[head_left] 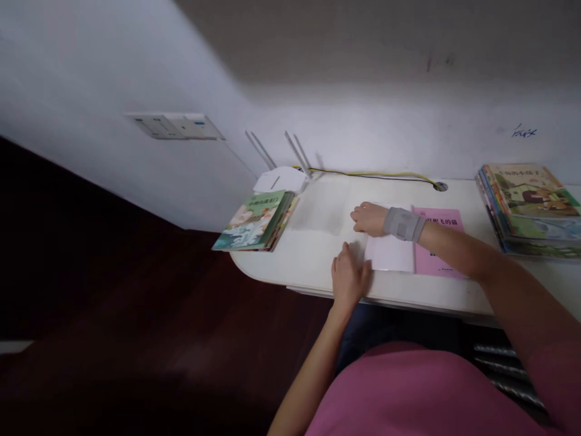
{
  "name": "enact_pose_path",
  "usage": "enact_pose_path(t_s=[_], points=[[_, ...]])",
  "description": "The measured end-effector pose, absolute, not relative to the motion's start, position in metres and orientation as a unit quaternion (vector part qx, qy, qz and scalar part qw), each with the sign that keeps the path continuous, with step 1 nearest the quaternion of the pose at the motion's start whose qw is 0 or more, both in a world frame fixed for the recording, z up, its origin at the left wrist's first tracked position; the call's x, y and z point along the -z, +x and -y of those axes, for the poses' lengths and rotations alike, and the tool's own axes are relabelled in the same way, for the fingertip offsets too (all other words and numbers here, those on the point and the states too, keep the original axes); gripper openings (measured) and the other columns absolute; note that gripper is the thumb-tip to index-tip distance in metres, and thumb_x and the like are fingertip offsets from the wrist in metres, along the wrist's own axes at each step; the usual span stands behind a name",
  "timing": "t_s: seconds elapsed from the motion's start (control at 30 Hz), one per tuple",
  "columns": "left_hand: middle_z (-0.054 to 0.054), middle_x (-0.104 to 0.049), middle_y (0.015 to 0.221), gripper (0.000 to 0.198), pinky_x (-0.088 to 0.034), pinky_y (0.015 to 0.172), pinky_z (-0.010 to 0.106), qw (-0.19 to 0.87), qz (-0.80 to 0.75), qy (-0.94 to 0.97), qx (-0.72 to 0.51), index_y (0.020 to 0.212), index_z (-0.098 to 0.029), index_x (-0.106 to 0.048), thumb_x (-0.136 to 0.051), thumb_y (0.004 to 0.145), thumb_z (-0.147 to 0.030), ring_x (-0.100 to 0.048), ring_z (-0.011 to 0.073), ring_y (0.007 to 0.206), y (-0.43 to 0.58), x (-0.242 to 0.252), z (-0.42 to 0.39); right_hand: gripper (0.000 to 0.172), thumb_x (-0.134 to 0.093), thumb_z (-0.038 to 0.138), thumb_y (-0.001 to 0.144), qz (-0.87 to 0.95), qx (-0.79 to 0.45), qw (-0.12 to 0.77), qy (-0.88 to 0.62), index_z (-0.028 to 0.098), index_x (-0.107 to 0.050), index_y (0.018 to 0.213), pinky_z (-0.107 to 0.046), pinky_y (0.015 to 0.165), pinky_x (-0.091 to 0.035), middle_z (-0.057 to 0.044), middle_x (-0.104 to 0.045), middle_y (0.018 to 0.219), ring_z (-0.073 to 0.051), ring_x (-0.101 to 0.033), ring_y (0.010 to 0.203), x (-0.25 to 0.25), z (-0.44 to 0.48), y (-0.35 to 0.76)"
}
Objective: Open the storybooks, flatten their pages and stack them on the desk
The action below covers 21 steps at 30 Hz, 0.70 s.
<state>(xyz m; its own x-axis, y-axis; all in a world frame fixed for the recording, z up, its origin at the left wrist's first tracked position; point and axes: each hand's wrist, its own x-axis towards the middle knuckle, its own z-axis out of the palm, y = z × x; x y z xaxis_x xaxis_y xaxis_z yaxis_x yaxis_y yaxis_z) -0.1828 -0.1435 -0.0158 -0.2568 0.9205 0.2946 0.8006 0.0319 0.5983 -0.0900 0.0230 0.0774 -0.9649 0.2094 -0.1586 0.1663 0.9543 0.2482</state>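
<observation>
A thin pink-covered book [438, 242] lies open on the white desk [308, 254], its white page [393, 251] turned to the left. My right hand [370, 218], with a grey wrist band, rests on the page's upper left corner, fingers curled. My left hand [348, 277] lies at the page's lower left edge near the desk's front edge, fingers bent down against it. Whether either hand pinches the page is hidden.
A stack of picture books [256, 221] sits at the desk's left end, overhanging the edge. A second stack of picture books [529, 209] lies at the right. A white router [281, 178] with antennas and a yellow-black cable [376, 175] run along the wall. Dark floor lies to the left.
</observation>
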Motion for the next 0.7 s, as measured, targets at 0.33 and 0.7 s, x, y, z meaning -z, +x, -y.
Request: enact_pose_path(t_s=[0.33,0.7], points=[[0.014,-0.021,0.157,0.073,-0.03,0.114,0.042,0.231,-0.433,0.752,-0.441,0.15,-0.02,-0.008,-0.031,0.093,-0.059,-0.023,0.0252,0.144,-0.102,-0.048,0.097,0.019,-0.043,0.014,0.084,-0.927,0.029,-0.258,0.27,0.017,-0.062,0.086,-0.038,0.09,-0.043,-0.011,-0.058,0.108,-0.022,-0.053,0.102,-0.12,-0.007,0.051],[0.018,-0.005,0.158,0.105,-0.007,0.113,0.061,0.188,-0.343,0.911,-0.13,0.152,-0.013,-0.008,-0.051,0.077,-0.073,0.002,0.0381,0.144,-0.026,-0.043,0.064,0.024,-0.053,0.038,0.083,-0.648,0.292,-0.476,0.518,0.02,-0.068,0.087,-0.035,0.076,-0.056,-0.007,-0.071,0.103,-0.02,-0.066,0.09,-0.035,0.036,0.161]])
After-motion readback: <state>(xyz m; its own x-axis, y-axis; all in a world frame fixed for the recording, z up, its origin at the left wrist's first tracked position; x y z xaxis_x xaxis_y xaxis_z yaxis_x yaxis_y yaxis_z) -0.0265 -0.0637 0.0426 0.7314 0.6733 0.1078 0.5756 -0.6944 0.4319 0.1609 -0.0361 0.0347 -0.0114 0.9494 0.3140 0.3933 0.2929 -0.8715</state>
